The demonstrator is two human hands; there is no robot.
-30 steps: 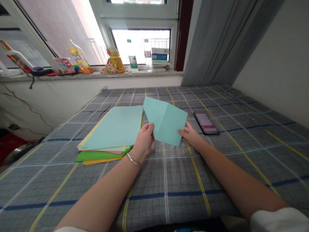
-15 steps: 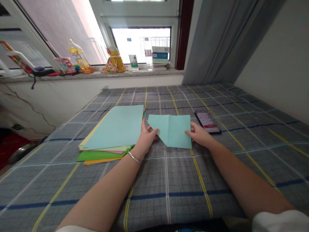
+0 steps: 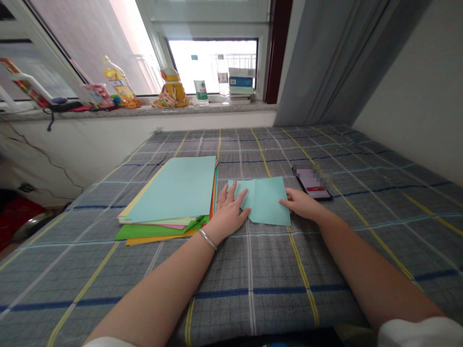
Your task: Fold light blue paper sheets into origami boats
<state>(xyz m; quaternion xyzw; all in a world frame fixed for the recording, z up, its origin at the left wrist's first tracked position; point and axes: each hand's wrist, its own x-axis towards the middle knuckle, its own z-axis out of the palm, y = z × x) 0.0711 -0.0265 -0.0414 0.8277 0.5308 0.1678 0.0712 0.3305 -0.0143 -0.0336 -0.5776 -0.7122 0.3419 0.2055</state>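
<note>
A light blue sheet of paper [image 3: 268,200] lies on the checked cloth, with a crease down its middle and its near left corner slanted. My left hand [image 3: 231,209] rests on the paper's left part with the fingers spread, covering some of it. At the right edge, my right hand [image 3: 298,202] pinches the paper between thumb and fingers. Left of my left hand is a stack of coloured paper [image 3: 177,190], with a light blue sheet on top and green, yellow and orange edges showing beneath.
A phone [image 3: 314,185] lies on the checked cloth [image 3: 231,308] just beyond my right hand. Along the windowsill [image 3: 144,112] stand several bottles, a yellow container [image 3: 176,89] and a stack of boxes [image 3: 241,84]. A grey curtain [image 3: 325,62] hangs at the right.
My left hand has let go of the paper's left edge and now lies spread over its left part. The paper has shifted slightly nearer and turned a little; my right hand still pinches it.
</note>
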